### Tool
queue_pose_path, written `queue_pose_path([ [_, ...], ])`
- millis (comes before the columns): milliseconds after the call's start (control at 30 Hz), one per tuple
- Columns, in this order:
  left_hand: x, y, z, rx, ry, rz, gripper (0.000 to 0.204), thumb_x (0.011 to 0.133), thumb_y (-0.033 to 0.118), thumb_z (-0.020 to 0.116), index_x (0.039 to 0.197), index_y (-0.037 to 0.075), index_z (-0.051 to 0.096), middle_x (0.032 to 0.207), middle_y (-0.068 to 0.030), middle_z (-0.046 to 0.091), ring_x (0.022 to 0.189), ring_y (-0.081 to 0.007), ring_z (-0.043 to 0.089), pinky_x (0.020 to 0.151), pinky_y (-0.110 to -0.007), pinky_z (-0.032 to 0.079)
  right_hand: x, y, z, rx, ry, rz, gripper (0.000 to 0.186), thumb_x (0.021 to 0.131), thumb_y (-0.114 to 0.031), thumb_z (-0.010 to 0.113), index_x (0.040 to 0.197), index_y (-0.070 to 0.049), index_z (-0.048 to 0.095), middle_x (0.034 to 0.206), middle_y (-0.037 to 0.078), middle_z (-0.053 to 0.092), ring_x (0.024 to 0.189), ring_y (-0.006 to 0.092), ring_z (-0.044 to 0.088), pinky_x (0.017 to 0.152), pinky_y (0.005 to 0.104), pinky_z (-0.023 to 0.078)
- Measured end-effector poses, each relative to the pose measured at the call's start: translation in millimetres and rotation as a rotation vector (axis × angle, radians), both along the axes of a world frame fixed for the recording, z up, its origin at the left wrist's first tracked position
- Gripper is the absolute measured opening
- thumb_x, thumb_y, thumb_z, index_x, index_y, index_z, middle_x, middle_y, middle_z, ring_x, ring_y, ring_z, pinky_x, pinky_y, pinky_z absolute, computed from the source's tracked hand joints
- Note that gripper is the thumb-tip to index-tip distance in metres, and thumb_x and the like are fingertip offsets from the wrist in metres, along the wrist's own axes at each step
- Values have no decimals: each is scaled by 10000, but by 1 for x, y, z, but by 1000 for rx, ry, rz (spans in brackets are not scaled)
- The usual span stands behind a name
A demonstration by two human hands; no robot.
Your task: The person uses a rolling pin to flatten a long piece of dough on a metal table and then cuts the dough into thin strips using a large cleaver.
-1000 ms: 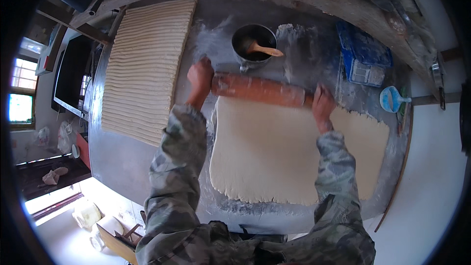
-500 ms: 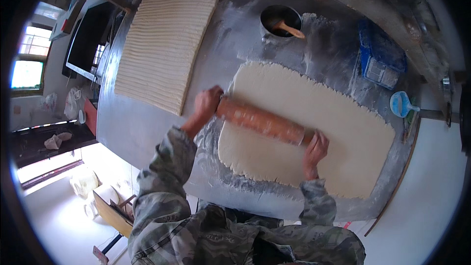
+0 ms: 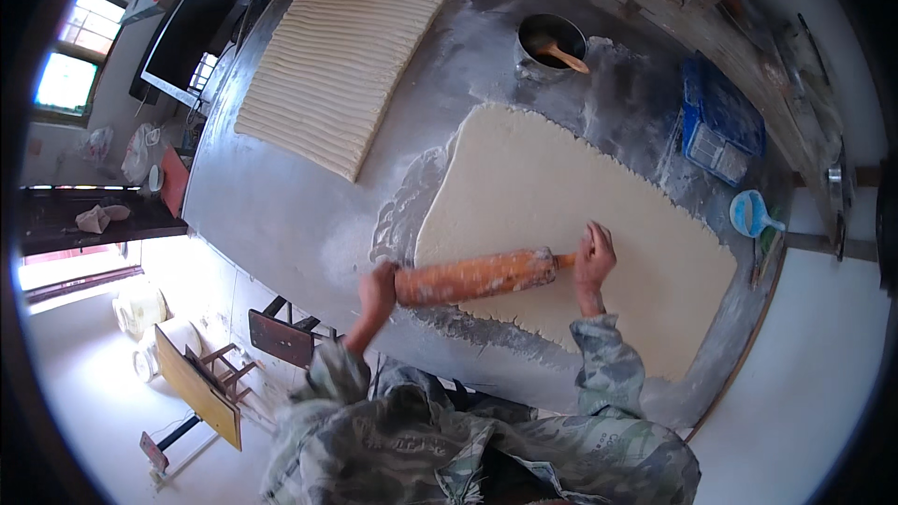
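A large wooden rolling pin [image 3: 475, 278], dusted with flour, lies across the near left part of a wide flat sheet of dough [image 3: 580, 196]. My left hand [image 3: 378, 292] is closed round its left end, over the bare metal just past the dough's edge. My right hand [image 3: 594, 257] grips the thin handle at its right end, above the dough. The pin slants slightly, its right end farther from me. Ragged edges run along the dough's far and near sides, with loose flour around them.
Dough strips [image 3: 351, 56] lie side by side at the far left of the metal table [image 3: 271, 206]. A pot [image 3: 552, 45] with a wooden-handled utensil stands at the back. To the right are a blue box [image 3: 720, 122] and a blue-and-white scoop [image 3: 753, 214]. Stools [image 3: 201, 388] stand left of the table.
The rolling pin's left end has swung toward me with my left hand, while its right end has shifted slightly away. Both hands keep hold of it. The whole view has shifted a little.
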State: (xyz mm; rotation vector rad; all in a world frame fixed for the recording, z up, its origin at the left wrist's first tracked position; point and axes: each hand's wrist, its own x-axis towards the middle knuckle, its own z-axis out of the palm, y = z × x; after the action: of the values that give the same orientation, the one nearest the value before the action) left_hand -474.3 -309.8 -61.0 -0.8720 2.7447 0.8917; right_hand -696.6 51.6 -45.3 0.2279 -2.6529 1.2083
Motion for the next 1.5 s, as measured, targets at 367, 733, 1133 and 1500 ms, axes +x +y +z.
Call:
queue_pose_path([
  [367,-18,-12,6,33,389,611,146,872,66,548,969,44,655,647,-91,560,611,-147,527,574,-338,437,-173,-232,-28,-34,409,317,181,881,-181,583,932,-48,694,967,113,688,916,325,634,795,427,507],
  [733,60,85,14,133,213,393,220,911,85,503,1040,110,680,837,-201,665,762,-347,654,675,-428,497,-17,-6,-3,78,-31,-28,184,906,-101,600,1013,29,672,950,150,682,870,288,644,783,366,517],
  [1133,-102,-14,-6,-67,327,-100,177,889,168,544,1025,187,655,784,-148,676,699,-369,655,619,-472,510,68,43,-23,391,111,-138,320,997,-186,464,1120,47,647,1183,197,640,1151,372,563,974,450,459],
  [1500,-297,-48,-22,-210,340,-222,182,897,208,507,992,167,657,792,-175,672,743,-395,654,623,-518,509,-86,21,-35,375,117,-193,377,1003,-248,449,1126,51,645,1226,194,620,1122,378,580,958,440,467],
])
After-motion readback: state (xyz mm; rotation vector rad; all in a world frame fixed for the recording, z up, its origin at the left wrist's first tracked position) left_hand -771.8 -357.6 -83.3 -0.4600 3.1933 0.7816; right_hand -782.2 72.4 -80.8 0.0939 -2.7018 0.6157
